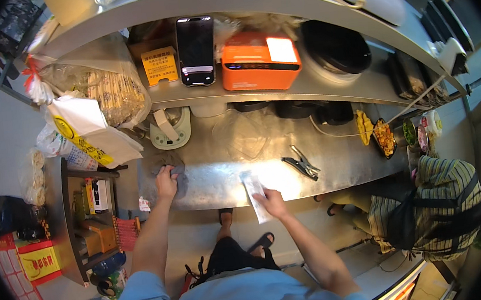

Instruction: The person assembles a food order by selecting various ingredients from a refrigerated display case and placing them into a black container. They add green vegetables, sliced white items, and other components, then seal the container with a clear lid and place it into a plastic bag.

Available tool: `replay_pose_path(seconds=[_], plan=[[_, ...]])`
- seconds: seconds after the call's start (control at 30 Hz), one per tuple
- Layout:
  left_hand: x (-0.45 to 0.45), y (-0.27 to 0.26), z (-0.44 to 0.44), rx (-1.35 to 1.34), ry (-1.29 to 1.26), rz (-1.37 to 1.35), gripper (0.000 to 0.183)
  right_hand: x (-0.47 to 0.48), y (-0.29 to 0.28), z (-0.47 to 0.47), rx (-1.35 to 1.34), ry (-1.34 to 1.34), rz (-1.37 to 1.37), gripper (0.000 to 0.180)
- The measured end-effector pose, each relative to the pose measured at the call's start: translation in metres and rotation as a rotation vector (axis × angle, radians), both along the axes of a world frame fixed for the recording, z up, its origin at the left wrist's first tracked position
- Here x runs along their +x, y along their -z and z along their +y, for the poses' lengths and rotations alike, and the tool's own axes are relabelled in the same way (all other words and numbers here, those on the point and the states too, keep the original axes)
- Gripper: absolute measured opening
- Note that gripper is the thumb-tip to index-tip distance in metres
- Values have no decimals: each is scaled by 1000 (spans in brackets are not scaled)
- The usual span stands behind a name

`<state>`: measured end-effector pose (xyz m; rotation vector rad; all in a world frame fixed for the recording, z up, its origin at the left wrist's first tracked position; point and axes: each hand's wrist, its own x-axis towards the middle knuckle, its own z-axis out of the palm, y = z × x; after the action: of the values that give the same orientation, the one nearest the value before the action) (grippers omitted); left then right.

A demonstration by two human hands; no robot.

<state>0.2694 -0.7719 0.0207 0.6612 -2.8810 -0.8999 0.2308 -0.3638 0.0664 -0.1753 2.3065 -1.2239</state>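
My left hand (167,182) grips a bunched grey cloth (171,161) on the left part of the stainless steel counter (209,184). Near the counter's front edge, my right hand (272,203) holds a long strip of white printed paper (253,190) between thumb and fingers. To the right of the paper lies a metal hand tool with dark handles (302,164), its type hard to tell. Behind the cloth stands a pale green kitchen scale (171,133). A clear plastic bag or film (245,136) lies flat at the middle of the counter.
The shelf above holds a phone (196,51), an orange printer-like device (260,62), black lids (335,47) and bagged wrapped chopsticks (113,91). A white cable (344,135) crosses the counter's right side near a food tray (385,138). At right is another person in striped clothing (432,213).
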Motion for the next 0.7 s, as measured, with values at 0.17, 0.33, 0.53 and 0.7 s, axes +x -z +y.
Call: replay_pose_path(seconds=[0.17, 0.33, 0.53, 0.7], plan=[[10, -7, -7, 0, -1, 156, 44, -62, 19, -100, 49, 110, 297, 43], [52, -91, 37, 44, -106, 248, 42, -104, 7, -83, 637, -389, 723, 37], [25, -72, 79, 474, 64, 164, 34, -128, -6, -68, 615, -850, 800, 28], [-37, -58, 100, 384, 98, 224, 39, -90, -137, -13, 34, -51, 762, 19]])
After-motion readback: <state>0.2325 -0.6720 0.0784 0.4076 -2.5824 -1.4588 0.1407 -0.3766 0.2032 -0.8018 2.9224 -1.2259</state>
